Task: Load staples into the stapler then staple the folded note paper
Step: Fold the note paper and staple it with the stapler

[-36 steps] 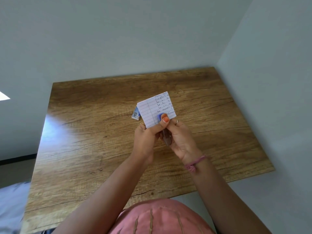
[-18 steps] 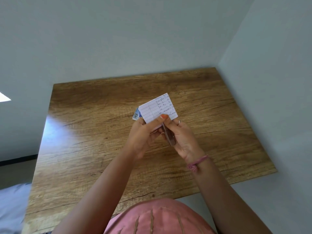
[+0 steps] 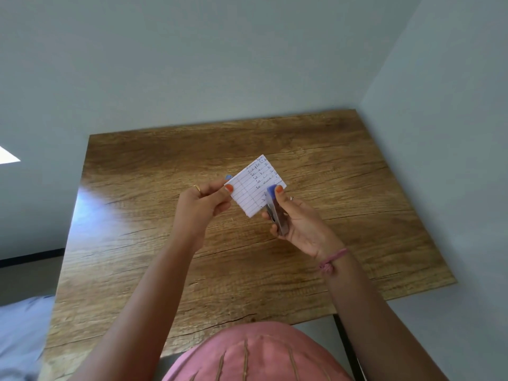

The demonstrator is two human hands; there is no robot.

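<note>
The folded note paper [image 3: 251, 185], white with blue lines and handwriting, is held tilted above the wooden table [image 3: 154, 243]. My left hand [image 3: 202, 206] pinches its left corner between thumb and fingers. My right hand [image 3: 298, 224] grips a small stapler [image 3: 276, 213] with a blue head and metal body; its jaws sit over the paper's right lower edge, with my thumb on the blue head. Only a blue sliver of the staple box [image 3: 228, 177] shows behind the paper's left corner.
Pale walls close the table in at the back and on the right. A dark metal table leg [image 3: 347, 347] shows at the near right edge. My pink-clothed lap [image 3: 247, 353] is just under the near edge.
My hands have spread apart: the left slid to the paper's left corner, and the right brought the stapler onto the paper's right lower edge. The paper now shows wider and flatter.
</note>
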